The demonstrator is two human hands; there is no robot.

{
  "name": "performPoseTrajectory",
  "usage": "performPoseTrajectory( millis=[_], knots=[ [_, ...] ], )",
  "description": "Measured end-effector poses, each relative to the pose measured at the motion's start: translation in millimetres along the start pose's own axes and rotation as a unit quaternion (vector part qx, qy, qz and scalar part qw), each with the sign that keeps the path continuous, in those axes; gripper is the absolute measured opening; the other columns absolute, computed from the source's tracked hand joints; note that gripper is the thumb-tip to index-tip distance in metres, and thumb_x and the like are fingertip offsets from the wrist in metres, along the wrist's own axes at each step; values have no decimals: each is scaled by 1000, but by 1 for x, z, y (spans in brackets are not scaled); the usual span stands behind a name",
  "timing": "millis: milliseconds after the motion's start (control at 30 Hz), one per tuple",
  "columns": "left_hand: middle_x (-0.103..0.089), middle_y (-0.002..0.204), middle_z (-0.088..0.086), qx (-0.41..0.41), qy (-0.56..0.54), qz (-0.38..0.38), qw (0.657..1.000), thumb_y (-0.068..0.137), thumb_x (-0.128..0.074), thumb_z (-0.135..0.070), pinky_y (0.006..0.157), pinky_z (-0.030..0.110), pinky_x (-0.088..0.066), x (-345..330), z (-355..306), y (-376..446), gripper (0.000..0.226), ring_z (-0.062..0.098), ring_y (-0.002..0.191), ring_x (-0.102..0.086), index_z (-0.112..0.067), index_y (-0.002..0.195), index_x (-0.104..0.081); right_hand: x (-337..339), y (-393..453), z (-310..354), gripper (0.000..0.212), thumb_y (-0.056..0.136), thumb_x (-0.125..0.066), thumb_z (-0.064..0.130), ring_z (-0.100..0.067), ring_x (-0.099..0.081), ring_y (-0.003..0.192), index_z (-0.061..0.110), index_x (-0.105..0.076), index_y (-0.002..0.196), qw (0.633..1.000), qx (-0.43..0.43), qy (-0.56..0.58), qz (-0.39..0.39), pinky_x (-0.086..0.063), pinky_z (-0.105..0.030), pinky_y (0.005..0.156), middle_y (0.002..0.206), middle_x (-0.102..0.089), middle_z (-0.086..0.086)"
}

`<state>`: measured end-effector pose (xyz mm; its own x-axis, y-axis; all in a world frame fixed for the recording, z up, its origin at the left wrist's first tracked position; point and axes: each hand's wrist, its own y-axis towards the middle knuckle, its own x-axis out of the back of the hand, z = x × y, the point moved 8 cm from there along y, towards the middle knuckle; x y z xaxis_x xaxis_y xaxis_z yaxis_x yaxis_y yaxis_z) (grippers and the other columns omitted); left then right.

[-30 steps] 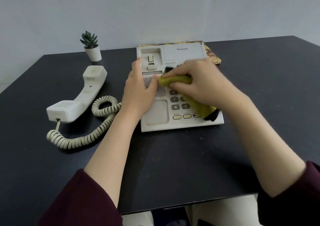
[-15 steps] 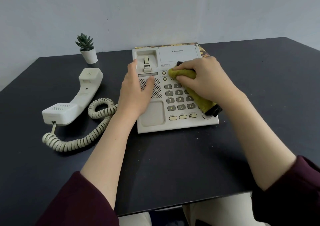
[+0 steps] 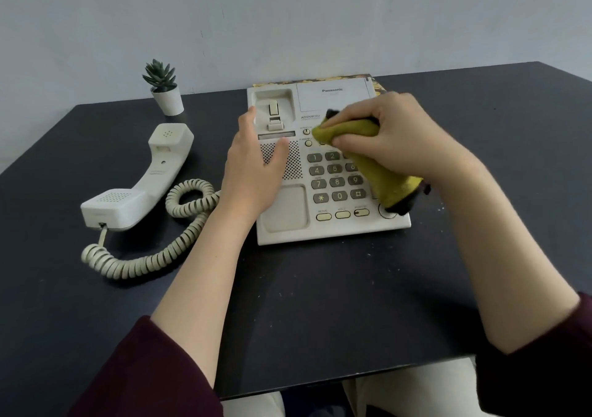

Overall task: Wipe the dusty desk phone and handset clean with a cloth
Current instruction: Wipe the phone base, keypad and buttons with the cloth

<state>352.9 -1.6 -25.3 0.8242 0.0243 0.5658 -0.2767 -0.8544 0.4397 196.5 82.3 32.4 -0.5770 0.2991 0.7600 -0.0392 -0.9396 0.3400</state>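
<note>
The cream plastic desk phone (image 3: 285, 211) bears "Panasonic" on its top panel and "ADVANCED" just below; its grey keypad keys (image 3: 336, 176) show 1, 2, 4, 7, 8, 9, 0 and a star

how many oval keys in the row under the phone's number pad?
3, in one row near the front edge of the phone: left, middle, right. The cloth may hide more further right.

A dark table (image 3: 320, 304) fills most of the room ahead, flecked with pale specks of dust. Near its far left edge stands a small succulent (image 3: 160, 75) in a white pot (image 3: 168, 102) — upright, close to the plain pale wall (image 3: 288, 16) behind.
</note>
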Motion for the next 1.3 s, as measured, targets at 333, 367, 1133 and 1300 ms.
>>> performPoseTrajectory(
  millis=[333, 367, 1133, 1300],
  knots=[
    [-36, 148, 7, 9, -14, -5, 1000, 96, -50, -31, 93, 15, -22, 1, 0, -1, 59, 18, 133, -34, -16, 146, -24, -51, -19, 9, 27, 77, -71, 18, 0, -59, 84, 39, -75, 93, 958, 16, -5, 286, -46, -11, 72, 90, -69, 20],
    [-36, 148, 8, 8, -15, -5, 1000, 96, -51, -30, 93, 15, -22, 1, 0, -1, 58, 18, 134, -34, -15, 145, -24, -57, -26, 9, 27, 76, -71, 19, 2, -59, 83, 40, -74, 93, 942, 7, -12, 336, -46, -8, 70, 89, -69, 21],
    [-41, 143, 10, 9, -15, -1, 1000, 95, -50, -32, 91, 22, -27, -1, 2, 1, 59, 22, 129, -40, -15, 145, -23, -15, -1, 1, 26, 78, -59, 30, -12, -57, 87, 42, -72, 98, 993, -19, -118, 2, -51, -33, 74, 94, -69, 12],
    [-40, 143, 9, 9, -17, -2, 1000, 95, -50, -30, 89, 20, -26, 0, 0, -1, 58, 20, 129, -38, -16, 145, -24, -36, -2, 7, 28, 79, -58, 30, -7, -51, 72, 45, -70, 100, 989, 4, -113, 91, -47, -32, 71, 81, -61, 17]
  ],
)
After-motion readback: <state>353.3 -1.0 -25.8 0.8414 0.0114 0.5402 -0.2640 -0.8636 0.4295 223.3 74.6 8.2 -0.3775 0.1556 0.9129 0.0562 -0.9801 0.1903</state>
